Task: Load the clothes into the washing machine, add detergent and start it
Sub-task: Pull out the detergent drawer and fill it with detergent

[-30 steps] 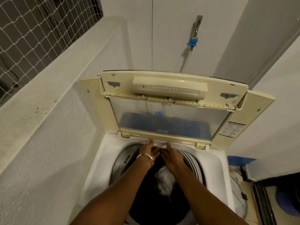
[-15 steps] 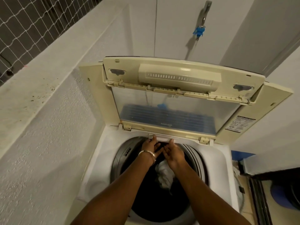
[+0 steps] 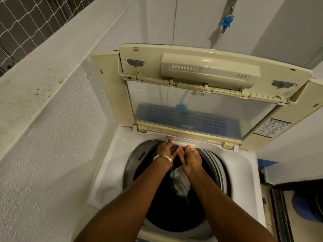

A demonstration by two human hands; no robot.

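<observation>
A netted railing (image 3: 26, 23) is running above a stained concrete ledge (image 3: 43, 70) at far left, with a rough white wall below it. Next to that wall a top-loading washing machine (image 3: 111, 172) is standing with its folding lid (image 3: 201, 95) raised upright. The left hand (image 3: 165, 150), wearing a metal bangle (image 3: 163, 158), is reaching over the drum's back rim, fingers loosely curled and its thumb touching the white strip at the rear of the opening. Just beside it, the right hand (image 3: 191, 158) is hanging palm-inward with fingers relaxed and slightly bent, gripping nothing visible. Below the right wrist, a white garment (image 3: 180, 183) is lying among dark clothes inside the drum (image 3: 216, 165). On the wall above, a blue-handled tap (image 3: 226, 20) is showing.
</observation>
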